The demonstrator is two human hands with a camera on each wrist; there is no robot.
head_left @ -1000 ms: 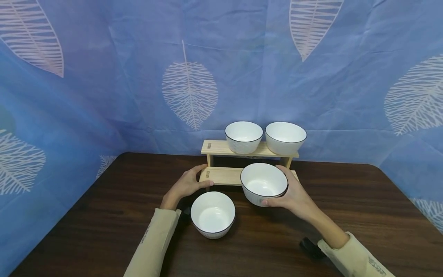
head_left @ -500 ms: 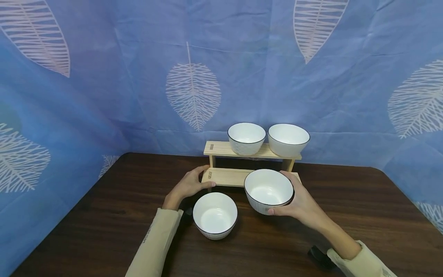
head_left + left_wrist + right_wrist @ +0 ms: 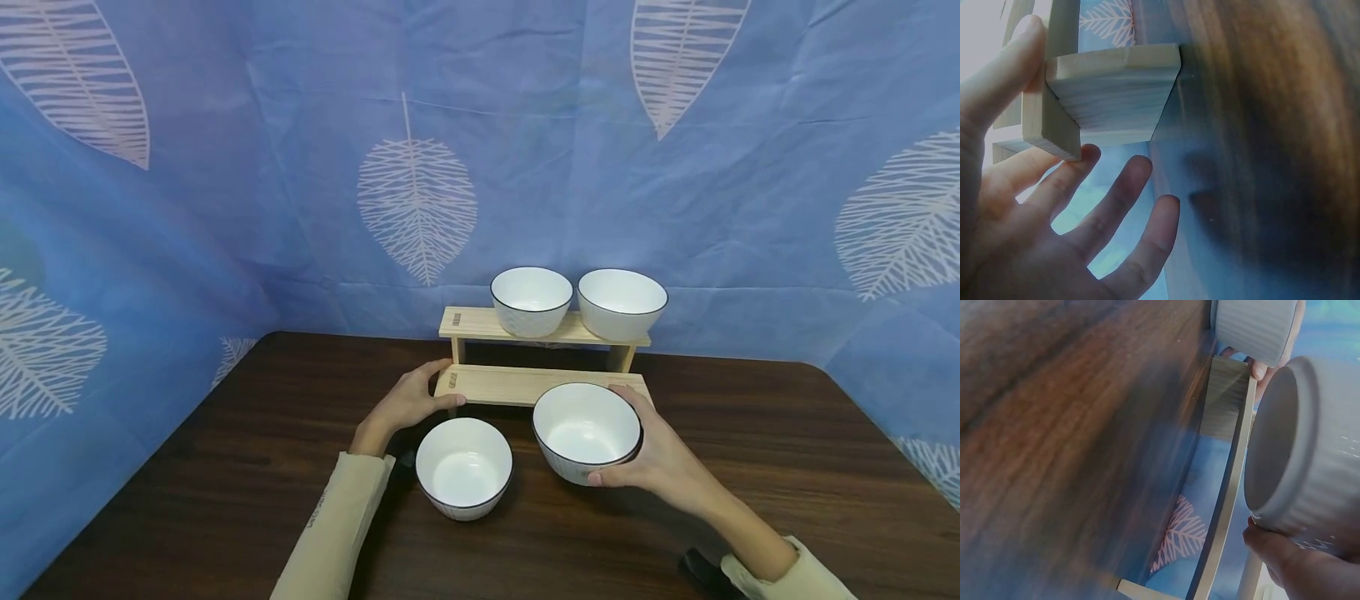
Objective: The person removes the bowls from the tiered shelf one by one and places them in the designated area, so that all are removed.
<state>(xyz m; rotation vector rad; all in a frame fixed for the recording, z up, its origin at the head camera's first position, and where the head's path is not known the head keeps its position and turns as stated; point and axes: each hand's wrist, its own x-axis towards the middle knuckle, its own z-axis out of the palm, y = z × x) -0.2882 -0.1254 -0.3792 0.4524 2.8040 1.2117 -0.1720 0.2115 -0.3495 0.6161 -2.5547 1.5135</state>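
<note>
My right hand (image 3: 663, 458) grips a white bowl (image 3: 587, 429) with a dark rim, thumb on its near side and fingers round the far right. This bowl is off the table, in front of the lower step; in the right wrist view its underside (image 3: 1272, 440) shows. My left hand (image 3: 408, 404) holds the left end of a two-step wooden rack (image 3: 517, 383). In the left wrist view the thumb (image 3: 1013, 59) lies along the board (image 3: 1050, 122) and fingertips touch its end, the lower fingers spread free. Another white bowl (image 3: 463, 467) stands on the table beside the left hand.
Two more white bowls (image 3: 531, 302) (image 3: 622, 304) sit side by side on the rack's upper step. The dark wooden table (image 3: 225, 483) reaches back to a blue cloth (image 3: 300, 167) with white leaf prints.
My right hand has drawn its bowl from over the lower step toward me and slightly right, baring the step. The left hand stays on the rack's end.
</note>
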